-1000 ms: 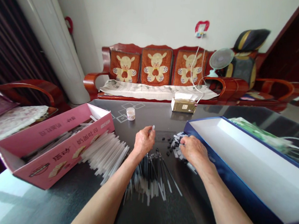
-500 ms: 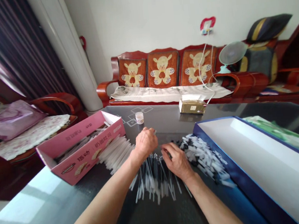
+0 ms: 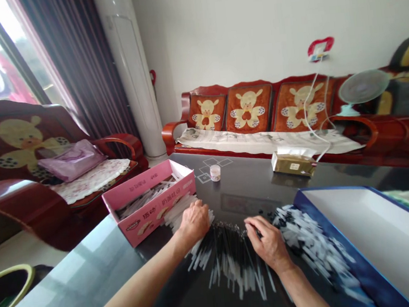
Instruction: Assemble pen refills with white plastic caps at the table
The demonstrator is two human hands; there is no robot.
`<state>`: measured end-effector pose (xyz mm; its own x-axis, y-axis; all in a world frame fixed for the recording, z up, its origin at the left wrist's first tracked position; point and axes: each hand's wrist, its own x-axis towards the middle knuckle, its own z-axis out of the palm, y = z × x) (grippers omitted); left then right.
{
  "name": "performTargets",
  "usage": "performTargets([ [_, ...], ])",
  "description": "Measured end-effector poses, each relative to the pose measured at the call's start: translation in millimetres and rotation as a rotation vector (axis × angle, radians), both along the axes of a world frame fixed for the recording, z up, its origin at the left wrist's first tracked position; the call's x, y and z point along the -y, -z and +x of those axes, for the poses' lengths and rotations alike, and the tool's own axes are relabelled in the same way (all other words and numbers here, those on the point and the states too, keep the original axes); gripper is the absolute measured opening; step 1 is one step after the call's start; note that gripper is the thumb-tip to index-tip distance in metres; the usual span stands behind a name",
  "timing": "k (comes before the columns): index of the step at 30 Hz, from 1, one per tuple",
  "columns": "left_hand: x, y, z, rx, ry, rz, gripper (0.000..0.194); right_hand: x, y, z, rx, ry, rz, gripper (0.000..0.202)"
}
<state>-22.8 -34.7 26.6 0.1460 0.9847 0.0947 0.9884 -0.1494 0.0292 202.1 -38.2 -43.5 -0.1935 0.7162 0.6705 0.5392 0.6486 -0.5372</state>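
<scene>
My left hand (image 3: 195, 218) is at the right end of a heap of whitish, translucent tubes (image 3: 176, 214), beside the pink box. Its fingers curl down, and whatever they touch is hidden under them. My right hand (image 3: 269, 244) is closed, thumb near the bent fingers; anything between the fingertips is too small to make out. Between the hands lies a fanned row of thin sticks (image 3: 239, 271), dark at the far end and whitish at the near end. Just right of my right hand is a pile of short white and black pieces (image 3: 312, 239).
The pink box (image 3: 149, 221) on the left holds more pale tubes. On the right stands a large blue box (image 3: 338, 242) with a white inside. Farther back are a small round jar (image 3: 215, 173) and a tissue box (image 3: 292, 164). A wooden sofa (image 3: 251, 110) stands beyond the table.
The view has turned left. My left hand has moved from above the thin sticks leftward and down to the translucent tubes. My right hand stays by the sticks' right side.
</scene>
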Motion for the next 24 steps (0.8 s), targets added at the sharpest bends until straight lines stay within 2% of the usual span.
performTargets([
  [5,5,-1.1,-3,0.012,0.016,-0.016,0.022,-2,2.1,1,0.037,0.012,0.070,0.013],
  [8,3,-11.6,-8,0.025,0.030,0.015,0.022,-4,4.5,1,0.050,0.010,0.111,0.014],
  [10,-4,-27.7,-19,0.037,0.017,0.071,0.024,-5,6.0,2,0.054,0.015,0.125,0.013],
  [12,-18,-49.7,-39,0.041,-0.041,0.127,0.028,-5,7.1,2,0.057,0.017,0.126,0.012],
  [15,-45,-81.9,-84,0.039,-0.274,0.072,0.033,-6,7.7,2,0.060,0.018,0.125,0.012],
  [17,-61,-93.6,-118,0.032,-0.365,0.018,0.031,-6,7.6,2,0.058,0.023,0.134,0.012],
  [20,-70,-89.6,-161,0.052,-0.457,-0.064,0.025,-7,7.2,2,0.055,0.031,0.148,0.011],
  [24,-63,-63.5,-187,0.171,-0.462,-0.128,0.025,-6,6.5,2,0.060,0.035,0.155,0.011],
])
